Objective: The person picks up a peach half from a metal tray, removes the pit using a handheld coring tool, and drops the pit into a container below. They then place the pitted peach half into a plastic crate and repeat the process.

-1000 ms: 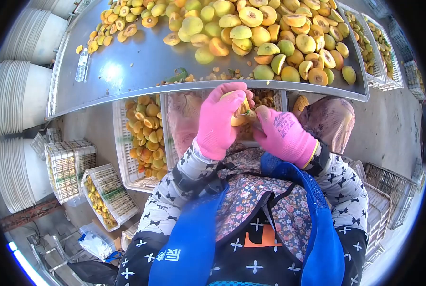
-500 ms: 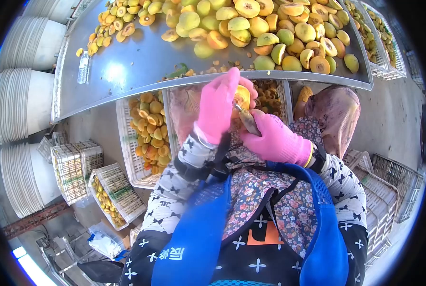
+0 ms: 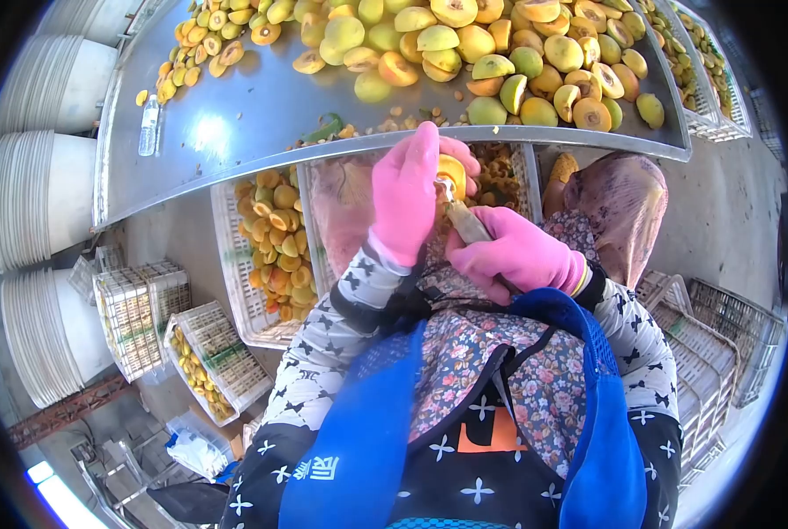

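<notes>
My left hand (image 3: 404, 196), in a pink glove, is closed around a yellow peach half (image 3: 451, 169) just below the table edge. In my right hand (image 3: 519, 254), also pink-gloved, is a pitting tool (image 3: 468, 224) with a pale handle, gripped along its length. Its shiny metal end meets the cut face of the peach half. My left fingers hide part of the fruit. Beneath my hands stand a white crate of peach halves (image 3: 224, 225) and another container of dark-looking cut pieces (image 3: 498, 176), partly covered by my arms.
A metal table (image 3: 261, 106) spans the front, with heaped peach halves (image 3: 438, 40) and a plastic bottle (image 3: 149, 128). Stacked white tubs (image 3: 67, 194) stand at left. Crates (image 3: 142, 309) sit on the floor at left, with more crates (image 3: 707, 370) at right.
The right hand has moved slightly down and tilted, showing more of the tool's handle. The metal end now shows brighter against the peach half. My left hand keeps its hold.
</notes>
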{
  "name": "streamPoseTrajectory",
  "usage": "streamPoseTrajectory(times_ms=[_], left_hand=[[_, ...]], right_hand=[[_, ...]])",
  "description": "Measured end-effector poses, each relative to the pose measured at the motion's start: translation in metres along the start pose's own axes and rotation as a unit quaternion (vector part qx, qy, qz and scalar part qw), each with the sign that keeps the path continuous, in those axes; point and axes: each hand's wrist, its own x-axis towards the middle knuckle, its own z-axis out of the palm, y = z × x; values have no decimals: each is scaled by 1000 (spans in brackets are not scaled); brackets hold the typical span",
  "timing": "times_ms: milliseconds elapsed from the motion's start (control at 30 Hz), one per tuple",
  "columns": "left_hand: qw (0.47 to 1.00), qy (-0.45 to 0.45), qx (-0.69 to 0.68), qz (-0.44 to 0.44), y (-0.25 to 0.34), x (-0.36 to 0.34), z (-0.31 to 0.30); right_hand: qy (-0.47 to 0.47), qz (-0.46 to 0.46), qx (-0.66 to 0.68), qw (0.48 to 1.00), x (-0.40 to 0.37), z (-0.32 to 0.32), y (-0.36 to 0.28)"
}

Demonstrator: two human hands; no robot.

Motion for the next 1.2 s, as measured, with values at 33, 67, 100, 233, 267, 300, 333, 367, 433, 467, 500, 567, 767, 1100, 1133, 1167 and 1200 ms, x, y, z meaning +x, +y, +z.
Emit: streamPoseTrajectory(times_ms=[33,67,100,233,267,300,333,367,433,467,500,567,767,1100,1133,1167,1200], left_hand=[[998,-21,-23,-47,8,0,0],[994,-41,-46,-94,12,-1,-2],[998,-16,-25,-54,5,0,-2],[999,17,-9,44,-11,3,-4],[998,9,-24,53,-10,5,-4],[999,-16,-41,22,-6,5,-4],[997,-39,-59,-9,0,4,-4],[995,-60,-76,-37,4,5,-5],[994,-12,-82,-66,0,11,-16],[1000,-1,-20,-6,-1,8,-26],[1000,5,-16,-7,2,5,-46],[924,24,335,184,7,0,-113],[893,203,398,62,60,32,-128],[911,-6,413,13,-10,153,-111],[974,-44,222,-19,-1,134,-117],[995,-80,24,-54,4,117,-117],[992,-92,-57,-66,15,100,-107]], right_hand=[[3,0,5,1000,0,0,-1],[5,1,10,1000,0,1,-1],[6,2,14,1000,0,2,-1],[37,3,33,999,6,7,3],[8,15,93,996,5,3,3],[-23,30,154,987,4,0,5],[-45,21,185,982,5,-5,9],[-51,23,169,984,3,-8,10],[-69,21,130,989,4,-15,4],[-43,29,77,996,-1,-16,-3],[-1,26,-7,1000,-3,-14,-4],[78,50,-324,942,5,-35,12],[135,-134,-599,778,10,-33,13],[257,-174,-510,802,-5,-42,18],[270,-205,-498,798,-5,-41,16],[270,-237,-499,789,-4,-40,12],[266,-266,-498,781,-3,-38,7]])
